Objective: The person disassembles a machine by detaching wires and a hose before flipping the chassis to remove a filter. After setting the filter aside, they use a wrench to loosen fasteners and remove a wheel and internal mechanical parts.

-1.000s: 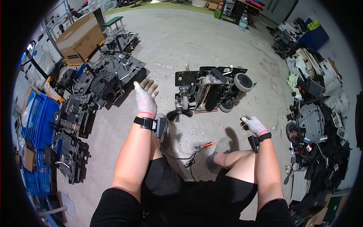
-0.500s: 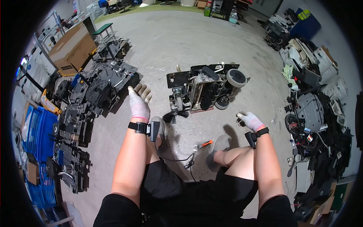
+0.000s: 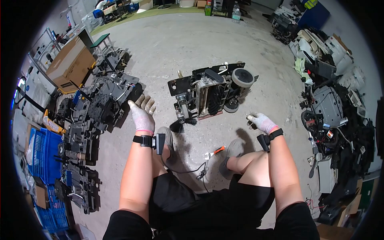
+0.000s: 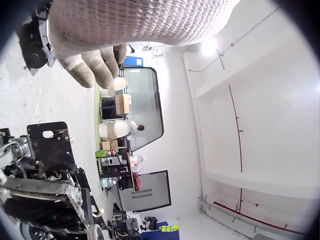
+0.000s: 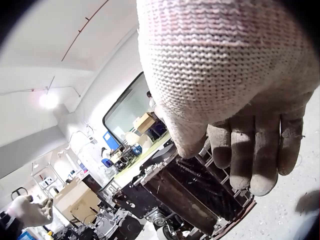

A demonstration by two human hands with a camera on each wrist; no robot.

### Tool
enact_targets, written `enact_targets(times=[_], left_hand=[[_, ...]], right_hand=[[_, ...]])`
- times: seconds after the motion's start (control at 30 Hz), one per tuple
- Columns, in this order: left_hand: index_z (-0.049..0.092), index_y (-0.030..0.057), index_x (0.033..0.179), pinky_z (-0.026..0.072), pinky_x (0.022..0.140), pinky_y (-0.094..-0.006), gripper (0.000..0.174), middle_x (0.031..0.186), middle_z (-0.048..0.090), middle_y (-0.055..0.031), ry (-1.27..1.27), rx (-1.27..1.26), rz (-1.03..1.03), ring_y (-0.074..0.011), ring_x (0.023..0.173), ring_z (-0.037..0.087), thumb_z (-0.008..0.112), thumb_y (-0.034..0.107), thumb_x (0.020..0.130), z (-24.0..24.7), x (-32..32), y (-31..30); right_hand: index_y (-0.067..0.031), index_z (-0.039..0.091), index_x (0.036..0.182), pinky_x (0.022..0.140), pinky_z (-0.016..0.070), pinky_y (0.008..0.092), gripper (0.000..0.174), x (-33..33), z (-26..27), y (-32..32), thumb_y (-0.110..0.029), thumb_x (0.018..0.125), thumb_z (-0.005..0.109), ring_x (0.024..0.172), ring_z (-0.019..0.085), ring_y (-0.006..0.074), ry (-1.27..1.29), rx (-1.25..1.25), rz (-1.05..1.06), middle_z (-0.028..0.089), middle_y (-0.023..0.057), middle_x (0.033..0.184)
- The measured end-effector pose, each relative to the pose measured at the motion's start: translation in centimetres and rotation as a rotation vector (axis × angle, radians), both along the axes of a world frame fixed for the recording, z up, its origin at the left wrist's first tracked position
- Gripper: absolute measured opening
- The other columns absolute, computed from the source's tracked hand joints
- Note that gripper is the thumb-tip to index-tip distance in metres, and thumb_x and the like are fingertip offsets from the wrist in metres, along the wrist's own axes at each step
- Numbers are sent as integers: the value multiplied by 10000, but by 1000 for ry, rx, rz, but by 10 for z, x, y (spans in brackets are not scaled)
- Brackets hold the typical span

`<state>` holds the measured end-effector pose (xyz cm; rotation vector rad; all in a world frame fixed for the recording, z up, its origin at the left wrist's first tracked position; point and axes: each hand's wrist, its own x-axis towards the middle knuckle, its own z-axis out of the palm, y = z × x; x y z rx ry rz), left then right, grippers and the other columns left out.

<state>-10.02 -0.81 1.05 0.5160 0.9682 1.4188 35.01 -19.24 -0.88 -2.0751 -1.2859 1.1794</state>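
Note:
A black wheeled machine chassis point(image 3: 212, 88) with grey wheels and a black bristle brush lies on the floor ahead. My gloved left hand point(image 3: 143, 115) is held in the air to its left, fingers spread and holding nothing. To the lower right of the machine, my gloved right hand point(image 3: 262, 122) hovers, touching nothing; in the right wrist view that hand point(image 5: 235, 95) has its fingers extended and relaxed. The left wrist view shows the left hand point(image 4: 100, 55) above the floor, apart from the chassis point(image 4: 45, 195). An orange-handled adjustable wrench point(image 3: 215, 152) lies between the feet.
Several similar chassis point(image 3: 100, 96) line the floor at left, beside a cardboard box point(image 3: 72, 64) and blue baskets point(image 3: 46, 156). Dismantled parts point(image 3: 330, 108) are heaped along the right. A black cable point(image 3: 182, 172) runs on the floor near the shoes. A person point(image 4: 135, 128) appears in the background.
The head view has shifted, so the machine appears a little further left. Both hands remain raised and empty, with the left hand slightly lower in view.

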Motion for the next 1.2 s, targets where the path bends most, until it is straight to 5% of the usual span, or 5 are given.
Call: enact_targets(times=[0.23,0.3,0.67,1.0,1.2], left_hand=[[502,21,1313,489,815,-362,755,1235,610,-153,39,10,-34,-255,996,623,240,652,992,-1,5,-1],[451,6,1373,472,888,-374,776,1344,565,-158,43,13,-70,-258,1077,594,221,645,998,-2,4,-1],[501,23,1309,479,816,-362,733,1199,614,-142,57,20,-56,-238,987,622,273,644,994,-7,11,2],[476,18,1343,480,840,-357,719,1275,594,-148,47,51,-73,-238,1000,611,250,615,1011,4,16,-6],[505,3,1273,500,770,-335,659,1145,611,-146,-130,101,68,-226,918,615,294,575,1022,29,18,-22]], right_hand=[[18,627,1079,694,519,345,350,5,2,-4,-308,982,545,739,631,180,-28,-33,2,698,110,882],[21,629,1082,710,518,351,366,5,3,-4,-320,977,546,762,638,193,-35,-28,12,701,120,898],[11,632,1126,737,511,361,420,14,-4,-6,-368,967,546,775,640,206,-46,-33,11,712,108,933],[19,632,1072,690,513,342,359,13,3,-5,-317,984,539,740,640,166,-16,-43,-6,702,100,873],[25,646,1075,695,516,345,390,-11,-4,32,-342,972,564,734,647,171,-63,-40,68,700,106,867]])
